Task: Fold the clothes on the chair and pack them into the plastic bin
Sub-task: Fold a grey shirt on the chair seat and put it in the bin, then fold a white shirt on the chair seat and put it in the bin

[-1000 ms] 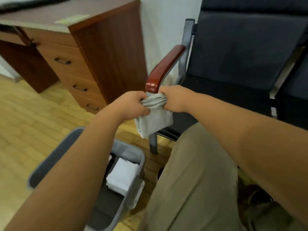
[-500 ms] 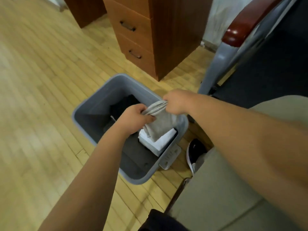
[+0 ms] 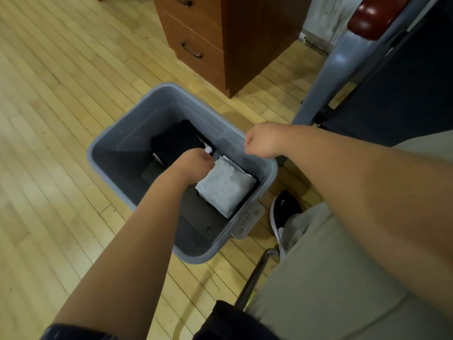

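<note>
A grey plastic bin (image 3: 117,133) stands on the wooden floor below me. A folded light-grey cloth (image 3: 225,187) lies flat inside it at the near right, on top of a white item whose corner (image 3: 208,149) peeks out. Behind them in the bin lies a folded black garment (image 3: 176,141). My left hand (image 3: 193,163) is down in the bin at the grey cloth's far left corner, its fingertips hidden. My right hand (image 3: 259,141) hovers over the bin's right rim with curled fingers, holding nothing. The dark chair (image 3: 392,94) is at the right.
A brown wooden drawer unit (image 3: 220,45) stands just behind the bin. The chair's red armrest (image 3: 375,18) and grey frame leg (image 3: 326,82) rise at the upper right. My black shoe (image 3: 284,207) and beige trouser leg (image 3: 343,266) are right of the bin.
Both hands carried the grey cloth from in front of the chair down into the bin. It now lies on the white item, and my right hand has let go and lifted away.
</note>
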`<action>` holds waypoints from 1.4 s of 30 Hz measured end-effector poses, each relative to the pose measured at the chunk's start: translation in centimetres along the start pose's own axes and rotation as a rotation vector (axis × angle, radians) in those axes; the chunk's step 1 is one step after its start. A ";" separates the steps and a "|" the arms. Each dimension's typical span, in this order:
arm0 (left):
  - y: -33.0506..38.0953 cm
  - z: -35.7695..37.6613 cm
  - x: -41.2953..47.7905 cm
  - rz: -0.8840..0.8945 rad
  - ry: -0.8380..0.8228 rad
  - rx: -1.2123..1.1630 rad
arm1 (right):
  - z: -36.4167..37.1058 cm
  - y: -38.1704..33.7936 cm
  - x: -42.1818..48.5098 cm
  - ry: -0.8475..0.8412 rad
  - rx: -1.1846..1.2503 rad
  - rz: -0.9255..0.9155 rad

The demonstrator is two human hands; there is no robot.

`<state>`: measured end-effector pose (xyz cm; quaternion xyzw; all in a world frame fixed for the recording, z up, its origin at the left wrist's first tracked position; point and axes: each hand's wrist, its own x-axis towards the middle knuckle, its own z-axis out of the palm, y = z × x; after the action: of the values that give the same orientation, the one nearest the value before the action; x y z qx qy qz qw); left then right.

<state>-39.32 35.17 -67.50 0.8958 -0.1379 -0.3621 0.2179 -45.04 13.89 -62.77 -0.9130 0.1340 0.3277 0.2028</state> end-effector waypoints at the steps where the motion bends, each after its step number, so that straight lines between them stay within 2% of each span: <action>1: 0.3 0.0 0.0 -0.003 0.003 -0.005 | 0.0 0.2 0.0 -0.006 0.008 0.003; 5: 1.9 0.2 0.1 0.047 -0.035 -0.047 | -0.4 0.2 -0.8 -0.039 0.055 0.010; 8: 4.1 0.0 -0.6 0.076 -0.052 -0.179 | -1.2 0.2 -1.8 0.001 0.110 0.012; 10: 6.0 -0.4 -1.1 0.123 -0.055 -0.182 | -1.7 0.5 -2.8 0.052 0.101 0.019; 16: 13.5 -1.5 -3.2 0.239 -0.089 -0.139 | -4.1 2.1 -7.4 0.265 0.138 0.090; 21: 20.4 -1.2 -6.3 0.381 -0.063 -0.099 | -7.0 5.0 -12.4 0.595 0.337 0.210; 30: 35.7 3.2 -13.3 0.652 -0.115 0.073 | -9.2 17.6 -28.6 0.834 0.462 0.367; 42: 54.9 18.6 -20.8 0.966 -0.355 0.409 | -1.9 37.2 -43.8 1.097 0.900 0.687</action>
<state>-71.94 -9.41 -40.34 0.6799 -0.6353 -0.3321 0.1544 -90.87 -14.87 -43.32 -0.6820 0.6093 -0.2111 0.3451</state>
